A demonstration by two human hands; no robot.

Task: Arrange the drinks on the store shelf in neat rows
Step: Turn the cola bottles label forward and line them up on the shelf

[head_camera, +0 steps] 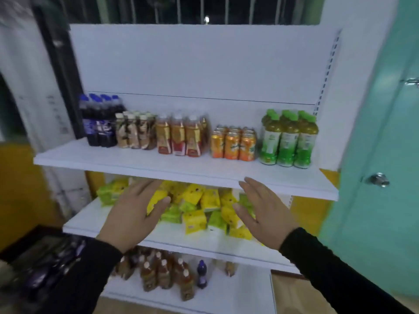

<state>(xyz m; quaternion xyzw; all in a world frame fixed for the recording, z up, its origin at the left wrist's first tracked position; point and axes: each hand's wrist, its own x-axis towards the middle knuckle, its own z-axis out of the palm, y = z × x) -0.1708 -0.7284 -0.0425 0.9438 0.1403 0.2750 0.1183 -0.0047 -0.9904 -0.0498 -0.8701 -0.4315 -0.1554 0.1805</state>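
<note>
Top shelf (pixel 136 163), white, carrying five groups of drinks in rows, left to right: dark cola bottles (pixel 99 123) with blue caps and blue labels, writing too blurred to read; brown-and-cream milk-tea bottles (pixel 135 131); amber tea bottles (pixel 181 134) with red-and-gold labels; orange soda cans (pixel 233 143); green tea bottles (pixel 289 138) with green caps and green-white labels at far right. No brand legible on any of them.

Left hand (pixel 133 214) and right hand (pixel 265 209) both raised in front of the middle shelf (pixel 108 227), well apart, backs to the camera, fingers straight and spread, holding nothing. Fingertips of each near the front edge of the top shelf; contact not discernible. Black sleeves (pixel 328 264) on both arms.

Between and behind the hands, on the middle shelf, a loose heap of yellow and green snack packets (pixel 197 207), print unreadable.

On the bottom shelf (pixel 238 295), a scattered cluster of amber bottles (pixel 163 273) with pale caps, one small blue-capped dark bottle (pixel 201 275) just right of them.

At right, a teal door (pixel 374 132) with a metal knob (pixel 381 179). At near left, a dark crate (pixel 45 268) with more bottles, blurred.
</note>
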